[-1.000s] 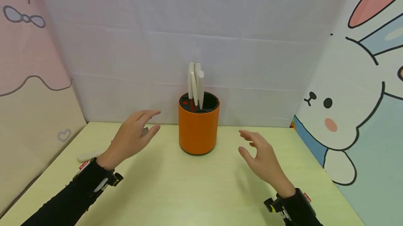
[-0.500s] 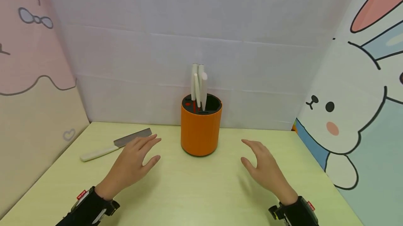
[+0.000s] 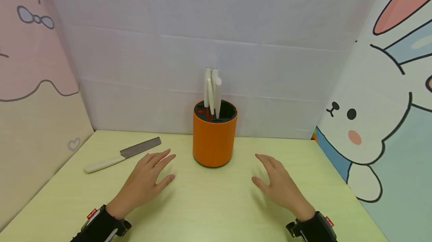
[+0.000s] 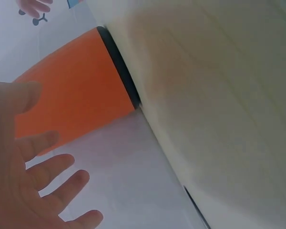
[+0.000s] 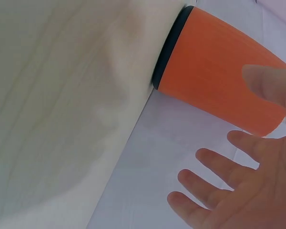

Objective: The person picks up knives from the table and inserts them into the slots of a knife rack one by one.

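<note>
An orange knife block point(image 3: 214, 144) with a black slotted top stands upright at the back middle of the table. Several white-handled utensils point(image 3: 210, 90) stick up from it. To its left lies a cleaver point(image 3: 140, 147), its grey blade toward the block and its white handle toward the left edge. My left hand point(image 3: 145, 182) hovers just in front of the cleaver, fingers spread, holding nothing. On the other side, my right hand point(image 3: 280, 185) hovers in front and to the right of the block, thumb apart from the fingers, also holding nothing. Both wrist views show relaxed, spread fingers.
The pale wooden table point(image 3: 216, 208) ends at a white cloth backdrop point(image 3: 287, 84). Printed cartoon panels rise along the left and right sides, the right one with a rabbit point(image 3: 371, 129). Black camera straps circle both wrists.
My left hand has drawn back toward me from over the cleaver, which now shows in full on the table. My right hand has drawn slightly nearer to me.
</note>
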A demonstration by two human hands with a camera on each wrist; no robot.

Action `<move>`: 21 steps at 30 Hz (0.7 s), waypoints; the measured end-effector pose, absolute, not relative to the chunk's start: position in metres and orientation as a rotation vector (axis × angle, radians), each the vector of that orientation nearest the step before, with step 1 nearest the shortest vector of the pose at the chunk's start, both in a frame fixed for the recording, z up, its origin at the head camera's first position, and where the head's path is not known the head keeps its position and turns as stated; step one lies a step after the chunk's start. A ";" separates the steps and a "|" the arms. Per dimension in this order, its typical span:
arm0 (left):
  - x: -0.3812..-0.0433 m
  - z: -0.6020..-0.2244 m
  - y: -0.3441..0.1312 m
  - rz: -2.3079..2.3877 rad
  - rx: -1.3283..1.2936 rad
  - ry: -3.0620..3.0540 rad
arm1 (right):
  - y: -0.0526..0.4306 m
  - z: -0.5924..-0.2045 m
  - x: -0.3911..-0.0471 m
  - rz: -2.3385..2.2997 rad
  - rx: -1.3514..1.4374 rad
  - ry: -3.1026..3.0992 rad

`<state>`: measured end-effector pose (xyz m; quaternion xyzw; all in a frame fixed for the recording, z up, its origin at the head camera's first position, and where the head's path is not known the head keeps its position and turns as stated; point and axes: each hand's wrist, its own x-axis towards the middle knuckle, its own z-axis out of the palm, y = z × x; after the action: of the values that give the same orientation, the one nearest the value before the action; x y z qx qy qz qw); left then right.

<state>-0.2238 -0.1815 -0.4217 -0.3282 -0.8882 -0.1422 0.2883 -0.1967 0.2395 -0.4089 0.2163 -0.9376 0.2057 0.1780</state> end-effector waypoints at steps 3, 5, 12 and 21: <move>-0.225 -0.423 -0.182 -0.369 -0.880 -2.372 | 0.239 -0.410 -0.196 0.559 0.621 -2.667; -0.227 -0.424 -0.183 -0.359 -0.873 -2.377 | 0.239 -0.410 -0.196 0.546 0.625 -2.665; -0.234 -0.427 -0.195 -0.362 -0.817 -2.377 | 0.237 -0.409 -0.195 0.527 0.639 -2.647; -0.247 -0.431 -0.223 -0.372 -0.731 -2.416 | 0.237 -0.409 -0.195 0.535 0.642 -2.649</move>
<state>-0.2470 -0.2230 -0.4309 -0.2740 -0.9060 -0.1395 0.2907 -0.1953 0.2371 -0.4086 0.2273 -0.9380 0.1893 0.1808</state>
